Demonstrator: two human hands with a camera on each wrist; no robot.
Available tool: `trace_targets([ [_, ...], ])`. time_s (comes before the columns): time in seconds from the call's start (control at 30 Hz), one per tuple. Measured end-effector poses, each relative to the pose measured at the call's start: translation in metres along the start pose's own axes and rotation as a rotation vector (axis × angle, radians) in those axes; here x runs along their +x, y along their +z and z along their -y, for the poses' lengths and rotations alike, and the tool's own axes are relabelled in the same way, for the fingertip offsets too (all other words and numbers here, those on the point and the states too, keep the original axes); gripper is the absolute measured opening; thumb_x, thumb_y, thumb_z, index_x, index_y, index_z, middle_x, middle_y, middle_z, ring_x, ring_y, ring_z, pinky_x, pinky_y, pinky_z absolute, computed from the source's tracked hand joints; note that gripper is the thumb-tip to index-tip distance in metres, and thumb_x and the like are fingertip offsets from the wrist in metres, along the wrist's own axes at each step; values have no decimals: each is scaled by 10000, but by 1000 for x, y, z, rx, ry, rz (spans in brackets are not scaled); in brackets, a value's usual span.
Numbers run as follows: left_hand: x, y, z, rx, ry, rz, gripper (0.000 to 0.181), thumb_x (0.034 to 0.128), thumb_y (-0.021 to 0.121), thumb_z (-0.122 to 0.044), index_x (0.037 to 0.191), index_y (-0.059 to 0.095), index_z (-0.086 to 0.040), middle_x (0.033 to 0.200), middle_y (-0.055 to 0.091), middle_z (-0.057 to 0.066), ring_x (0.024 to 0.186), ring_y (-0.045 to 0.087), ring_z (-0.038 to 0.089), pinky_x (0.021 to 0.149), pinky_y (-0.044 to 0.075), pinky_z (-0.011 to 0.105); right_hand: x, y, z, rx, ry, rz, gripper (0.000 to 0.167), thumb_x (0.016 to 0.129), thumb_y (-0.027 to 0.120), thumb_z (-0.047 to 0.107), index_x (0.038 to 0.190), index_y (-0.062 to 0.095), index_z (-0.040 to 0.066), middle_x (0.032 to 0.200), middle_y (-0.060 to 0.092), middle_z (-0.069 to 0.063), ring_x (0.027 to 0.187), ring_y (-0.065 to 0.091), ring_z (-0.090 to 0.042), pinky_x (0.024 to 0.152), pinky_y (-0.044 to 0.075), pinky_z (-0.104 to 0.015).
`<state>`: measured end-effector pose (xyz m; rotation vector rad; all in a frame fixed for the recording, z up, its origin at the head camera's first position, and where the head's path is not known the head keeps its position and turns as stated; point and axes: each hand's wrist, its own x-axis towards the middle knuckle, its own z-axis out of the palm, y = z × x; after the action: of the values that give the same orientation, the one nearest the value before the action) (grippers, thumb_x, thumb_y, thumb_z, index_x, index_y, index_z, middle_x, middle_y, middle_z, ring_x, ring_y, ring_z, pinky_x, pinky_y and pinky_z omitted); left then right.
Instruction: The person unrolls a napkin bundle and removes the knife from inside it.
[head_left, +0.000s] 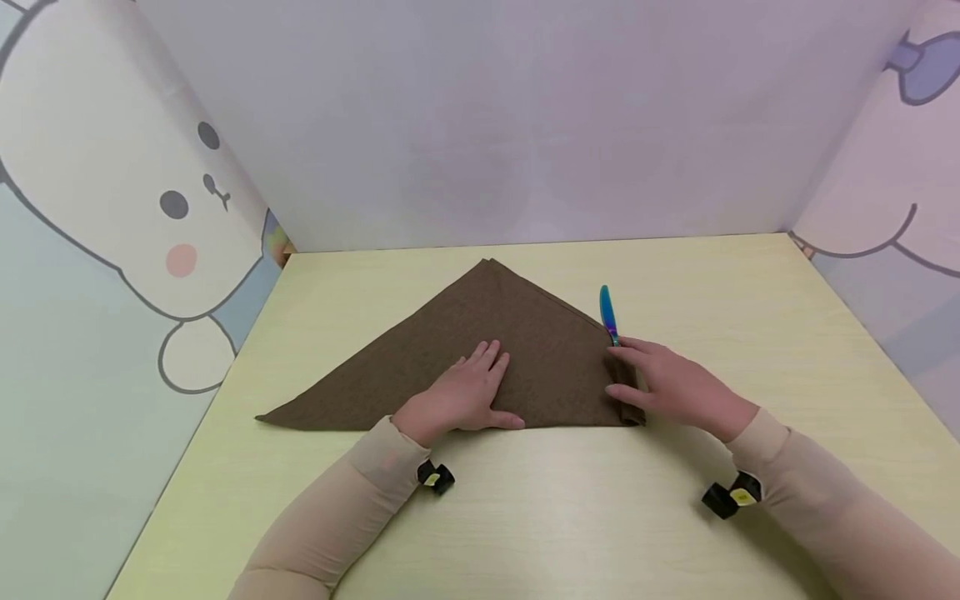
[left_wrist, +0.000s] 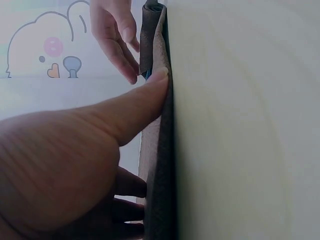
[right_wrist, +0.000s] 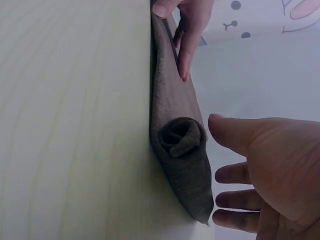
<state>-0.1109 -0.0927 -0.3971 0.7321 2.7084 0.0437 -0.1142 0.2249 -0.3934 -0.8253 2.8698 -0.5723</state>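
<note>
A brown cloth napkin [head_left: 450, 367] lies folded in a triangle, its point away from me. Its right end is wound into a roll [right_wrist: 170, 145], whose spiral end shows in the right wrist view. From the roll's far end sticks out a shiny blue-purple table knife [head_left: 607, 308]; the rest of it is hidden. My left hand [head_left: 468, 396] rests flat on the middle of the cloth, fingers spread, thumb along the near edge. Around the roll hovers my right hand [head_left: 675, 387], its fingers and thumb extended; in the right wrist view [right_wrist: 280, 175] they appear apart from the cloth.
The pale wooden table [head_left: 585, 517] runs back to a plain whitish wall [head_left: 525, 125]. Side panels with cartoon animals [head_left: 172, 208] stand left and right. A small black camera [head_left: 731, 497] is strapped to each wrist.
</note>
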Motion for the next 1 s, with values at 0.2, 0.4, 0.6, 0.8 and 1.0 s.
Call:
trace_targets([
  [0.2, -1, 1, -1, 5, 3, 0, 1052, 816, 539, -724, 1535, 187, -41, 1597, 76, 162, 1465, 76, 293, 1131, 229, 470, 6, 11, 3, -102, -61, -35, 691, 878, 683, 445, 1358, 515, -23, 1441, 397, -249, 1307, 399, -414, 1018, 379, -527],
  [0.4, -1, 0, -1, 5, 6, -3, 1050, 817, 542, -721, 1534, 192, -39, 1595, 79, 165, 1464, 79, 296, 1129, 233, 471, 4, 12, 3, -112, -34, -22, 684, 880, 687, 418, 1364, 506, -30, 1448, 368, -280, 1314, 376, -436, 1026, 365, -539],
  [0.6, -1, 0, -1, 8, 5, -1, 1048, 818, 541, -720, 1534, 190, -39, 1596, 78, 165, 1464, 79, 296, 1130, 231, 468, -1, 9, 4, -106, 9, -6, 669, 885, 685, 403, 1376, 499, -12, 1428, 388, -283, 1288, 398, -448, 1000, 387, -550],
  [0.8, -1, 1, -1, 2, 4, -1, 1049, 818, 542, -719, 1535, 186, -41, 1597, 75, 161, 1465, 76, 293, 1132, 228, 465, -3, 8, 3, -99, 12, -18, 649, 888, 687, 376, 1358, 508, -34, 1389, 427, -289, 1240, 442, -455, 968, 412, -551],
  [1.0, -1, 1, -1, -4, 2, 2, 1051, 817, 542, -720, 1536, 182, -42, 1598, 68, 158, 1465, 71, 289, 1133, 224, 465, -4, 9, 0, -95, 8, -24, 642, 889, 685, 374, 1355, 511, -33, 1377, 440, -282, 1225, 458, -449, 959, 421, -546],
])
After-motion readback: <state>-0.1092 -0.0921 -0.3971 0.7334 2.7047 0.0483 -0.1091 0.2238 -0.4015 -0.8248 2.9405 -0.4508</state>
